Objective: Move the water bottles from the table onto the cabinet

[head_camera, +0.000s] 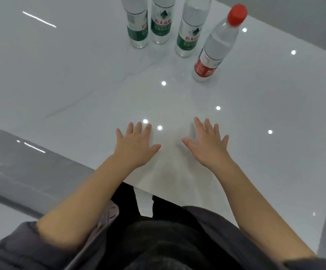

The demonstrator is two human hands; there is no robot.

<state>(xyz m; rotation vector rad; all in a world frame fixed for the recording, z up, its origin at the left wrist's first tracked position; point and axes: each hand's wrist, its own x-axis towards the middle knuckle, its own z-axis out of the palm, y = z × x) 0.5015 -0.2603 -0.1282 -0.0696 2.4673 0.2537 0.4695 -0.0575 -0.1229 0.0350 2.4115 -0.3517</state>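
Several clear water bottles stand upright at the far side of a glossy white table [80, 78]. A red-capped bottle with a red label [214, 45] is nearest, on the right. Three green-labelled bottles stand behind it: one at the left [137, 24], one in the middle [161, 22], one at the right [190, 30]; their caps are cut off by the frame's top. My left hand [135, 146] and my right hand [209, 145] lie flat on the table near its front edge, fingers spread, holding nothing. The cabinet is not in view.
The table's near edge runs diagonally from the left down to my body. Below it on the left is shiny grey floor [21, 172]. A grey band [294, 14] lies beyond the table's far right edge.
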